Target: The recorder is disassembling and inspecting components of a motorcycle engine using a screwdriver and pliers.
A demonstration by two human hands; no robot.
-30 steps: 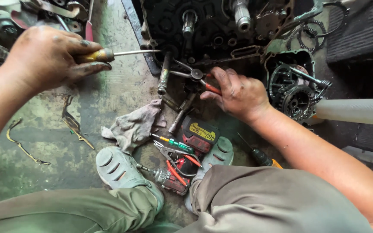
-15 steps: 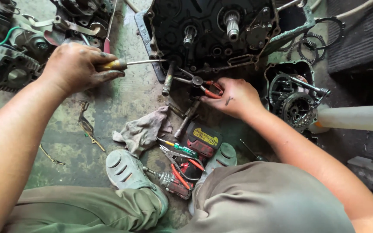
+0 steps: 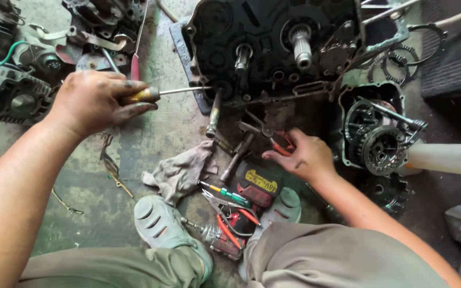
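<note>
My left hand (image 3: 94, 101) grips a yellow-handled screwdriver (image 3: 158, 94) whose thin shaft points right, its tip at the edge of a black, greasy engine case (image 3: 273, 48) lying on the floor. My right hand (image 3: 302, 154) is closed on the red handles of a pair of pliers (image 3: 265, 133), just below the engine case. Two steel shafts stick up out of the case.
A grey rag (image 3: 180, 170), a green-handled screwdriver (image 3: 225, 193), red-handled pliers (image 3: 230, 221) and a red-black power tool battery (image 3: 257, 184) lie between my grey shoes (image 3: 156, 221). A clutch and gear assembly (image 3: 380, 138) sits right, a cylinder block (image 3: 14, 96) and parts left.
The view has moved closer to the engine case. My left hand brought the screwdriver tip right up to the case. My right hand slid down slightly, still on the pliers.
</note>
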